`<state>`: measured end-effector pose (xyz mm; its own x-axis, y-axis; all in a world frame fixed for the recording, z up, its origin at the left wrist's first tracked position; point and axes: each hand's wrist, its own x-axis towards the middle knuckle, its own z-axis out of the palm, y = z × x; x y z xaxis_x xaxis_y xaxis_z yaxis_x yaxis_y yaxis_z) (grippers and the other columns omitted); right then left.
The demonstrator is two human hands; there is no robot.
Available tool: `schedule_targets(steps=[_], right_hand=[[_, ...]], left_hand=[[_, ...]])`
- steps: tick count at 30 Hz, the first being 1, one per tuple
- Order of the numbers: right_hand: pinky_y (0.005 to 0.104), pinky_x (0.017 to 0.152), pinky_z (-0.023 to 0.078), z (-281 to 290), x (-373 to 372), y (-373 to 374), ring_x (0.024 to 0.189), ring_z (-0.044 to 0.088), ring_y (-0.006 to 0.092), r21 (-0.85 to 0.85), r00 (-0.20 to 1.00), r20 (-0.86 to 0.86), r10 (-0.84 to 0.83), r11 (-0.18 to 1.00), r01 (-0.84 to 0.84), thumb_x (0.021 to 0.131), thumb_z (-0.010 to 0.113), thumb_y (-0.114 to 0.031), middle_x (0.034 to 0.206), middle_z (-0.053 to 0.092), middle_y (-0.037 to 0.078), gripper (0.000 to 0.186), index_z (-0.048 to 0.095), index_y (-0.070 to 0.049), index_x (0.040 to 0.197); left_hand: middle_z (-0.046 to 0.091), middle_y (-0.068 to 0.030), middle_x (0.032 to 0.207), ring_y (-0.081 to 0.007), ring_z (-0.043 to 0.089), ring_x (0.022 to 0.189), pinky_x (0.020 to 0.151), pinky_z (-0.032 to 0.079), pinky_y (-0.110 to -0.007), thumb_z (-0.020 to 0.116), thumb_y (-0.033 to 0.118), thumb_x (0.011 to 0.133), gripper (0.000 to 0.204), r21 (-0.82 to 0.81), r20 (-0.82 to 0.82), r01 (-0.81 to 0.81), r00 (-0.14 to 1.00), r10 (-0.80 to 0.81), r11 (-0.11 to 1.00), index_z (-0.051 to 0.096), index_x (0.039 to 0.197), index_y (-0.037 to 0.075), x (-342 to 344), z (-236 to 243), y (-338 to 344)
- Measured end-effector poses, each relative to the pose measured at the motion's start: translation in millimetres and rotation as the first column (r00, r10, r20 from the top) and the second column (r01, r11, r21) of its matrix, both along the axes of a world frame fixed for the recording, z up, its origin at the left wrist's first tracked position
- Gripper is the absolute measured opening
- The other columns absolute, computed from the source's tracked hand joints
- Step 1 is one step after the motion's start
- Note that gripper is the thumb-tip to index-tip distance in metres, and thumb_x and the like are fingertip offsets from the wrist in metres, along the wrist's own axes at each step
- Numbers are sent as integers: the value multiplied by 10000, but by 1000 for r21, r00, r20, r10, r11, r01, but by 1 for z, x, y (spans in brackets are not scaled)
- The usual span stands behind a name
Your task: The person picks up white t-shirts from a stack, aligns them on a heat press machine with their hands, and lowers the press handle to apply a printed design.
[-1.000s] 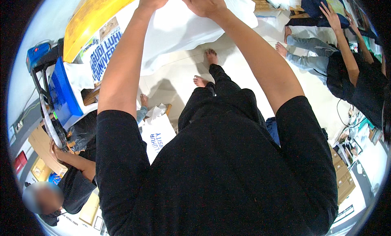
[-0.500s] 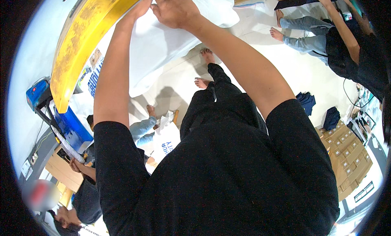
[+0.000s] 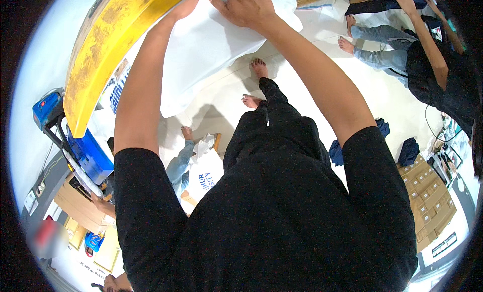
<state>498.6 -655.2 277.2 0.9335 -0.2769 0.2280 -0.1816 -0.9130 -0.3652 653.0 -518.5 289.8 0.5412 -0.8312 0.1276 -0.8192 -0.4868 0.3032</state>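
White sheet-like fabric [image 3: 211,55] spreads beneath my two hands at the top of the view and hangs down toward the floor. My right hand [image 3: 247,9] lies on it, thumb stretched out to the left; the upper edge cuts off some fingertips. Left of it, my left hand [image 3: 188,6] is beside the inner edge of a long, curved yellow panel [image 3: 108,50] with worn, stained paint. The left fingers run out of the frame, so their grip is hidden.
A blue machine part [image 3: 90,156] stands at the left below the yellow panel. A co-worker's foot [image 3: 346,45] shows at upper right, another person's leg [image 3: 178,163] at lower left. Dark folded cloth [image 3: 408,151] and stacked cardboard boxes [image 3: 427,204] lie at right.
My right hand has slid to the right over the white fabric, away from my left hand, which has shifted slightly right. The person at lower left has mostly dropped out of view.
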Motion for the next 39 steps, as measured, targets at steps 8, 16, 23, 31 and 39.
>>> schedule_targets(steps=[8,16,23,31,39], right_hand=[[585,1212,294,-9,37,-14,1465,410,403,-130,907,394,148,986,-105,1009,564,-365,1556,490,218,573,532,-20,1466],[532,1180,351,-34,73,-11,1379,510,367,0,860,496,120,990,-138,959,643,-343,1459,605,144,477,634,-128,1385],[516,1083,451,-33,74,-20,1253,605,366,-262,866,456,205,961,-90,959,607,-286,1308,690,166,379,700,-88,1268],[521,1030,474,-16,71,-10,1119,648,441,-18,854,505,128,990,-137,912,576,-118,1149,701,288,308,696,44,1145],[525,1074,431,-22,65,-19,1151,634,424,-99,976,208,64,994,-44,885,581,-78,1164,706,264,278,716,70,1077]], left_hand=[[486,-238,1568,-430,404,1474,1223,284,-542,394,493,1105,591,-90,-25,-32,999,29,995,519,1526,97,11,-12,8],[478,-252,1569,-448,384,1488,1225,266,-583,400,488,1101,592,-154,-80,-122,991,111,980,510,1537,103,21,-24,45],[471,-264,1571,-464,366,1500,1226,251,-619,405,484,1098,593,-140,-124,-299,951,283,944,502,1547,109,31,-39,150],[549,-253,1499,-444,478,1408,1187,369,-449,469,402,1096,551,-26,377,-504,795,475,863,531,1488,19,75,-92,221],[646,-217,1356,-418,563,1270,1128,431,-489,570,247,1051,396,-306,443,-420,732,518,855,600,1375,20,61,-57,197]])
